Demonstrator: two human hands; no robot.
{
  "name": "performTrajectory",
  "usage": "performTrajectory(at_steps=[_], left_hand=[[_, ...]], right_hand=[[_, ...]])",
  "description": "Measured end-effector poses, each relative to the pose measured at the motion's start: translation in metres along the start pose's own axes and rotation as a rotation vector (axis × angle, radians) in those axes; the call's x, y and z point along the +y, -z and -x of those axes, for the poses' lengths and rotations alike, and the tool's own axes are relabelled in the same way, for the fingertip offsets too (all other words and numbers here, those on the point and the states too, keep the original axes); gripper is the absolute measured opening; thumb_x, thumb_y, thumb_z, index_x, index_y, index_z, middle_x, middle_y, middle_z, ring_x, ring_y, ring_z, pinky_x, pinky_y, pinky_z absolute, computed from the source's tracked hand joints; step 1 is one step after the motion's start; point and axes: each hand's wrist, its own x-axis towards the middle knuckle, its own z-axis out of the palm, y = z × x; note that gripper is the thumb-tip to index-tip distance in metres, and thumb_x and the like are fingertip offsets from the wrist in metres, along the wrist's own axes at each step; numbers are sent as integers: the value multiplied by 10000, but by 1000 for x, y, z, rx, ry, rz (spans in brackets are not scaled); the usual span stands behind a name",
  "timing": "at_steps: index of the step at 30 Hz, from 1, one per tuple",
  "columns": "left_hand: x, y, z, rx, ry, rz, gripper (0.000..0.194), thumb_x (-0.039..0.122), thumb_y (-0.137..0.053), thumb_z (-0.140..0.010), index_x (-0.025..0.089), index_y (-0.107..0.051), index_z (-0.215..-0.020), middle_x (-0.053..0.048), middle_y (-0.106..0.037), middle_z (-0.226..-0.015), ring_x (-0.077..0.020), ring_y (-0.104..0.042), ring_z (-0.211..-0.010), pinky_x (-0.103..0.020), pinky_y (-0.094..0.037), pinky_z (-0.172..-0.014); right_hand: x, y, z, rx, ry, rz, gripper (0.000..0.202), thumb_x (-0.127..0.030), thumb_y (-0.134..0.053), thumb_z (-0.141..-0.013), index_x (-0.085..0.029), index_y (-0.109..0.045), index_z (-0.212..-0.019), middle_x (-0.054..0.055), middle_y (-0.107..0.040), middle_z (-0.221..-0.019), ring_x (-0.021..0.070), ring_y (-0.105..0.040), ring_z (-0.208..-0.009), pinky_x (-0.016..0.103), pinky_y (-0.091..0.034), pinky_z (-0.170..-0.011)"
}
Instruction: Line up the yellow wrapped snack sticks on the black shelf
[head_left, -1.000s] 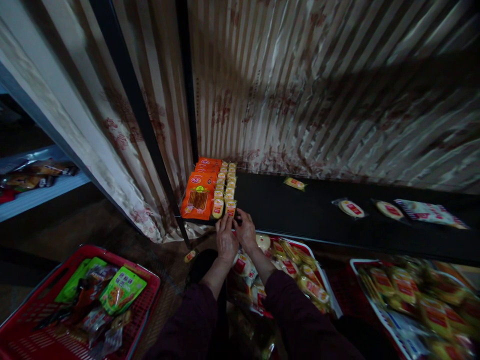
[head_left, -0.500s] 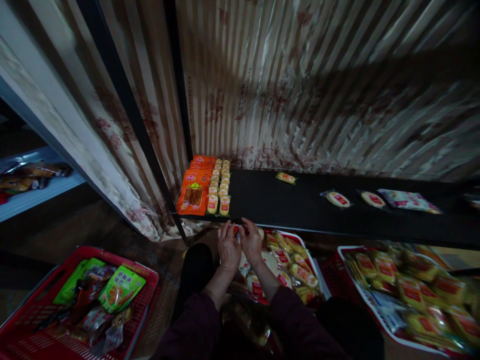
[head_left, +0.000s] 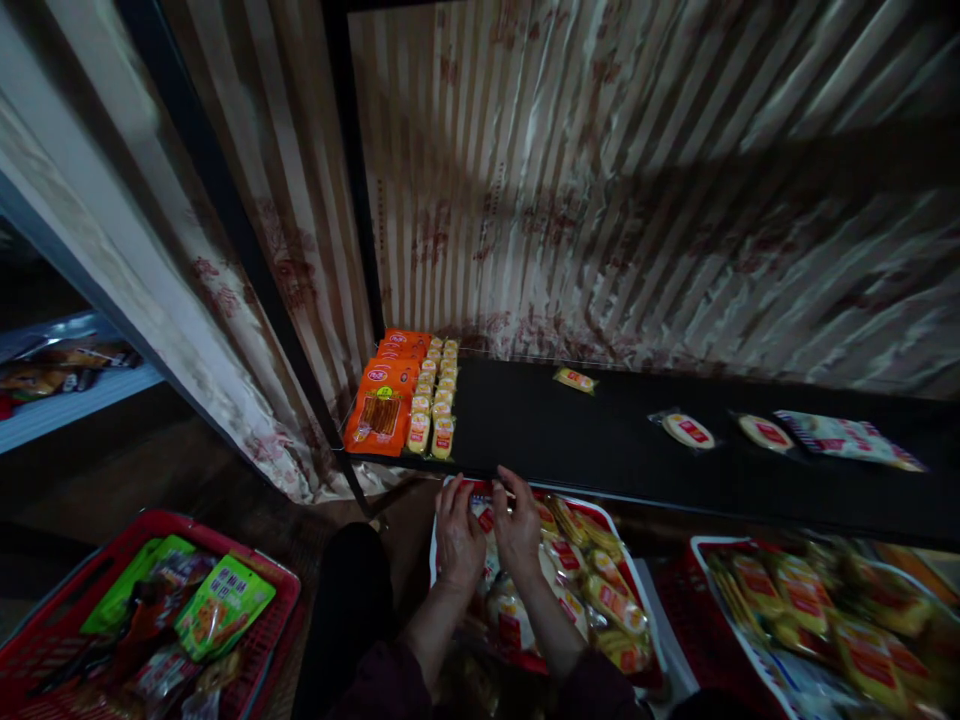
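Both my hands hover over the near edge of a red basket with a white rim (head_left: 656, 640), full of packaged round and oblong pastries (head_left: 566, 555), just below the black shelf's front edge. My left hand (head_left: 459, 540) reaches forward with fingers extended and a little apart. Beside it, my right hand (head_left: 517, 530) has its fingers bent forward, and I see nothing held in either. On the shelf (head_left: 510, 420), small yellow packaged cakes (head_left: 431, 410) stand in two rows beside orange snack packs (head_left: 379, 405).
Farther right on the shelf lie a small yellow packet (head_left: 576, 379), round packaged pastries (head_left: 688, 431) and a white packet (head_left: 847, 440). A red basket of green bags (head_left: 225, 605) stands at left; another basket of yellow packets (head_left: 817, 600) at right. A striped curtain (head_left: 600, 200) hangs behind.
My hands have drawn slightly apart and sit more clearly below the shelf edge, over the basket. The view has tilted a little, so shelf and baskets appear lower.
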Motion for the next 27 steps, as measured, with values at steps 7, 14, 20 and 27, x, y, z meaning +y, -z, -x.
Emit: performTrajectory(at_steps=[7, 14, 20, 27], left_hand=[[2, -39, -2, 51, 44, 4, 493, -3, -353, -725, 197, -612, -1094, -76, -609, -1207, -197, -543, -1136, -422, -444, -992], [30, -58, -18, 49, 54, 31, 474, 3, -358, -706, 213, -643, -1020, -75, -667, -1057, -206, -600, -1003, -394, -494, -888], [53, -40, -21, 71, 41, 91, 455, -37, -366, -670, 178, -637, -966, -70, -661, -963, -186, -594, -943, -361, -484, -869], [41, -19, 28, -118, -28, 87, 392, -50, -403, -662, 189, -636, -867, -40, -653, -928, -172, -575, -948, -355, -445, -921]], right_hand=[[9, 27, -38, 32, -90, -93, 358, -439, -446, -829, -198, -609, -1038, 128, -640, -1045, 251, -632, -907, 439, -487, -844], [10, 64, -79, 49, -96, -91, 373, -443, -458, -829, -206, -581, -1089, 117, -618, -1066, 243, -627, -908, 436, -486, -838], [-5, 77, -83, 55, -18, -128, 362, -416, -464, -837, -188, -579, -1094, 112, -619, -1066, 213, -636, -874, 414, -498, -821], [25, 103, -32, 83, -54, 13, 387, -418, -470, -798, -155, -619, -1040, 133, -657, -1036, 237, -627, -909, 421, -489, -840]])
